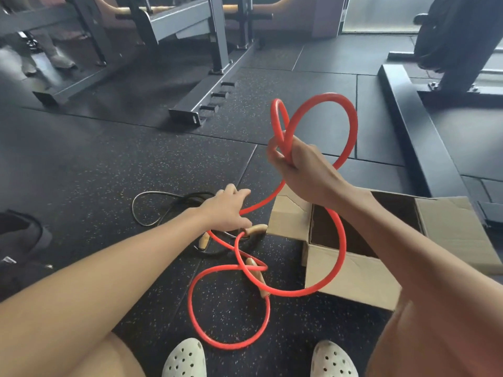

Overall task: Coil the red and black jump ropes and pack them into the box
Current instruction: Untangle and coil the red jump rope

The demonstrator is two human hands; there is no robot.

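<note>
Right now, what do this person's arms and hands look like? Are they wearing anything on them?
The left arm and right arm are bare to the frame's edge, no sleeves showing. The left hand and right hand wear no gloves, and I see no watch, bracelet or ring. The only clothing in view is a pair of pale perforated clogs on the feet.

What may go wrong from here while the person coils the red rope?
1. The red rope crosses itself around a wooden handle on the floor; pulling may tighten a tangle.
2. It lies across the black rope near the left hand, so that one may get dragged along.
3. It drapes over the box corner; pulling may shift the box.
</note>
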